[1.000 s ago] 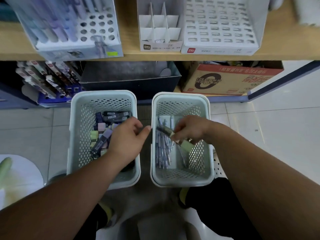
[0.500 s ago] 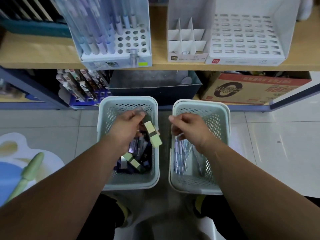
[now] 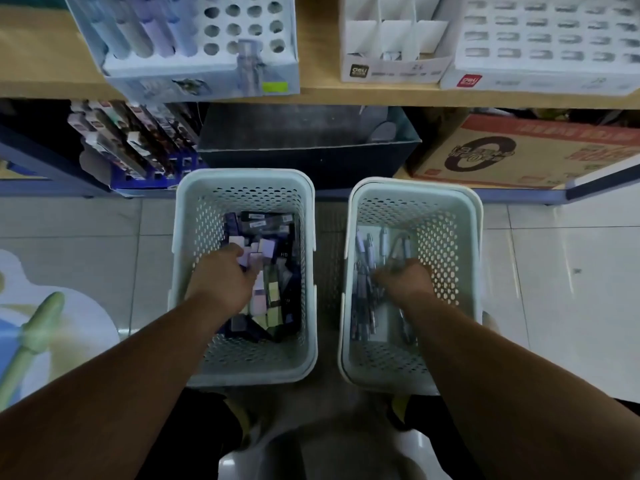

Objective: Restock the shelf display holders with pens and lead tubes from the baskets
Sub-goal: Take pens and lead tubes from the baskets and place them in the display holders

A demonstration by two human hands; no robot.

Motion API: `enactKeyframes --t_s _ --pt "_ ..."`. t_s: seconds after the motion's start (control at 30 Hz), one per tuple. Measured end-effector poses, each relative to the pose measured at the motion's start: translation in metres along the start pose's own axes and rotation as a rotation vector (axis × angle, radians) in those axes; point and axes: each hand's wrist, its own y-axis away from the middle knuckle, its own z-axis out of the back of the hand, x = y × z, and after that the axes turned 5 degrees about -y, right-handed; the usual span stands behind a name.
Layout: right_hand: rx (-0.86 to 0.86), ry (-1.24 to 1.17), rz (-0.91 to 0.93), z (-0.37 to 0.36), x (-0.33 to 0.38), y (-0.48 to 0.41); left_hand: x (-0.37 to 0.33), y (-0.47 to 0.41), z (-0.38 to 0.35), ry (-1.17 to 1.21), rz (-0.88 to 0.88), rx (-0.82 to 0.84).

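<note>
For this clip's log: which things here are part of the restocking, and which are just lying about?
Job: left hand in left basket of lead tubes; right hand in right basket of pens; round-hole holder, divided holder, slotted holder on shelf.
Lying about: cardboard box, dark bin, rack of packets, floor sticker.

On the lower shelf (image 3: 519, 194) a dark open bin (image 3: 304, 143) stands in the middle. A brown cardboard box (image 3: 526, 150) with red print lies just beside it on the right, and a blue rack of packaged items (image 3: 131, 147) on the left. The floor (image 3: 571, 271) has pale tiles; a floor picture (image 3: 41, 327) with a green shape lies at the left edge. Part of a white stool (image 3: 346, 455) shows at the bottom
</note>
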Motion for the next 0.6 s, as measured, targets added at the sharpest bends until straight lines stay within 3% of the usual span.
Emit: enactKeyframes --t_s 0.13,0.27,0.5,0.6 --pt "-0.021 -0.046 -0.037 -0.012 -0.002 -0.006 -0.026 0.009 0.009 0.109 -0.059 -0.057" --pt "-0.007 0.027 -0.046 -0.026 -0.002 -0.005 -0.068 0.031 -0.001 0.291 -0.189 0.008" --pt "0.054 -0.065 -0.058 -0.042 0.003 0.004 -0.074 0.035 -0.024 0.292 -0.129 0.135" --pt "0.08 -0.115 -0.058 -0.05 0.004 0.005 -0.075 0.039 -0.031 0.344 -0.145 0.081"
